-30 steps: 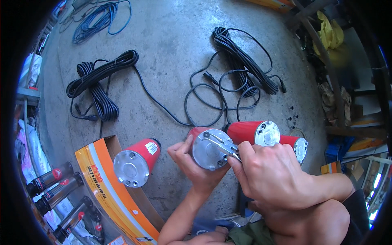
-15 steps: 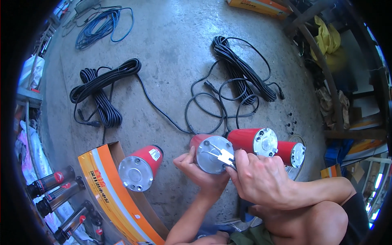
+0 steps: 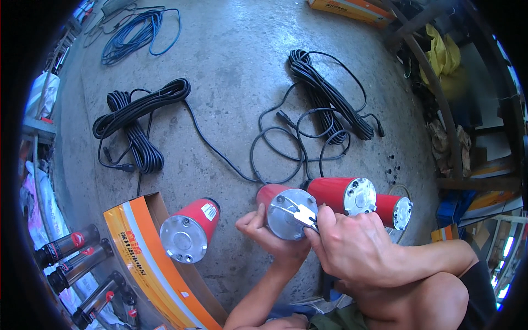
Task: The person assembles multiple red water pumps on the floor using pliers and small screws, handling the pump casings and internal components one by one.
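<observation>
My left hand [image 3: 278, 247] is wrapped round the lower left side of a red cylinder [image 3: 266, 193], its round bare-metal end facing up toward me. In my right hand [image 3: 355, 242], a small silver tool with two thin prongs [image 3: 303, 216] is pinched between thumb and fingers. The prongs lie over the metal end face; whether their tips touch it I cannot tell. Right beside it, another red cylinder [image 3: 330, 190] lies with its metal end toward me, and a further red cylinder [image 3: 388, 209] is partly behind my right hand. A separate red cylinder [image 3: 192, 225] stands tilted at the left.
Black cable coils [image 3: 140, 124] lie at the left, with a second black cable bundle [image 3: 330, 93] at centre right. Several small dark parts [image 3: 391, 168] are on the floor. An orange carton [image 3: 148, 258] stands at lower left, near dark tubes [image 3: 77, 245]. Shelving [image 3: 451, 110] lines the right.
The held cylinder's end has dropped slightly lower in view. The pronged tool has shifted and turned a little over the metal face; both hands keep their grip.
</observation>
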Demonstrator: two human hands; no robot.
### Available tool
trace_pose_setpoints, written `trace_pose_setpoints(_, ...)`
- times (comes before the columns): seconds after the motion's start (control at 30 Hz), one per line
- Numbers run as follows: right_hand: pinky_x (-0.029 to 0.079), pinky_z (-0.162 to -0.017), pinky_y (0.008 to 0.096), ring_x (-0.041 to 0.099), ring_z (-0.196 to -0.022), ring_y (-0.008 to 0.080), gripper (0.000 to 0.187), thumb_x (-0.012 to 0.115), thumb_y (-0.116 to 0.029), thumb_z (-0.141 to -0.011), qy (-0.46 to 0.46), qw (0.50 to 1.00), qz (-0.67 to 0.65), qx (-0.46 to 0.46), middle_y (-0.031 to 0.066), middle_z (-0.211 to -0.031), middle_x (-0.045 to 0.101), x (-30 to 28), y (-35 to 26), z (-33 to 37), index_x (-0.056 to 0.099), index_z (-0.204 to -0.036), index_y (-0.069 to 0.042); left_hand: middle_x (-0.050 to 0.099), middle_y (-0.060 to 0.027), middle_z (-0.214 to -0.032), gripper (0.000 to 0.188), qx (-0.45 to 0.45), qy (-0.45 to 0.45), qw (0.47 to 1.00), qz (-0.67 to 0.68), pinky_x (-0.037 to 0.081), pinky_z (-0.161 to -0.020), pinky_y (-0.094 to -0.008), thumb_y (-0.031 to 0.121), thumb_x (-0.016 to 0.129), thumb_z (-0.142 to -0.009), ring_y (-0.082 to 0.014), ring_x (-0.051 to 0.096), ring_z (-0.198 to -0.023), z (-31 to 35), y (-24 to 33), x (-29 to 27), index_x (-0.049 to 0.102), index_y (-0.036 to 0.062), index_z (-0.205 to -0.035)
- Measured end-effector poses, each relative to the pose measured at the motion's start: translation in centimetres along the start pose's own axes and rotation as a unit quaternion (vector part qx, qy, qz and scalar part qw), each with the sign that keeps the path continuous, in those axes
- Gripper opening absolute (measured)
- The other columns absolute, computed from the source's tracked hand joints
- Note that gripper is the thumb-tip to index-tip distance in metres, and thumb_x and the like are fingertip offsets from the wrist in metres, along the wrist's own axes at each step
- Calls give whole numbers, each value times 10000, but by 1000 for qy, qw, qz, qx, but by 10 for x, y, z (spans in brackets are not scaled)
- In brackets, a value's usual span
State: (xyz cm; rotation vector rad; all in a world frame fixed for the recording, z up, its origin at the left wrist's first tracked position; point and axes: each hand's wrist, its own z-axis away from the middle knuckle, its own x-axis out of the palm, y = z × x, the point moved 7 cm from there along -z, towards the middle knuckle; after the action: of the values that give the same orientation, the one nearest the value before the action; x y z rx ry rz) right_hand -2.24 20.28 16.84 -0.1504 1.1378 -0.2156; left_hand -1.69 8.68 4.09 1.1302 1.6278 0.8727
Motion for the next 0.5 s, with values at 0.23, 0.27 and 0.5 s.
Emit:
trace_pose_setpoints(0.23,537,-527,556,650,-571,507,415,562,-296,-1050,-88,987,-138,8,284,-616,634,-11,9,-8,583,-839,61,353,-136,-1160,1041,10,4,1000,0,356,-916,-440,704,834,-772,-262,418,-1109,0,0,6,375,-30,-1351)
trace_pose_setpoints(0.27,536,-533,561,649,-579,513,422,558,-290,-1051,-99,985,-142,1,292,-615,628,-14,10,-8,591,-825,65,353,-137,-1161,1038,12,4,1000,9,357,-918,-438,690,844,-769,-264,419,-1112,0,2,8,373,-29,-1353)
trace_pose_setpoints(0.5,561,-689,534,688,-682,485,533,429,-308,-1098,-247,938,-241,-28,297,-668,650,-24,17,-36,681,-861,98,380,-138,-1153,922,10,26,999,18,384,-932,-449,537,924,-738,-281,441,-1110,-6,7,2,413,5,-1291)
